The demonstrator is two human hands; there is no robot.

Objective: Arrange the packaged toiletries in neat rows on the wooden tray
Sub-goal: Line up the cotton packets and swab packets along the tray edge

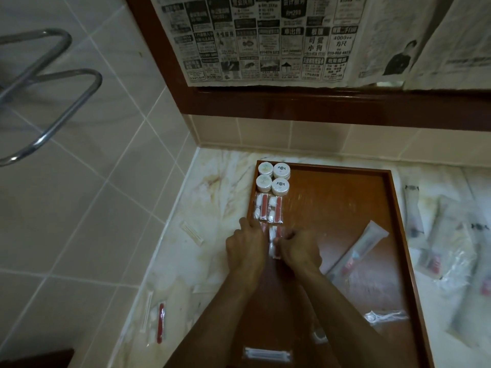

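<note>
The wooden tray (342, 197) lies on a marble counter. Several white round jars (273, 177) stand in a block at its far left corner. Below them two clear packets with red and white contents (268, 209) lie side by side. My left hand (245, 241) and my right hand (297, 247) press on two more such packets (273, 241) just below that row. A long toothbrush packet (356, 251) lies slanted on the tray's right half. A small clear packet (385, 317) and another packet (267, 354) sit near the tray's front.
Several loose clear packets (451, 251) are scattered on the counter right of the tray. A vanity packet (156, 322) and a small sachet (191, 232) lie on the counter left of it. A chrome towel rail (53, 102) juts from the tiled wall; a newspaper-covered mirror (265, 38) hangs behind.
</note>
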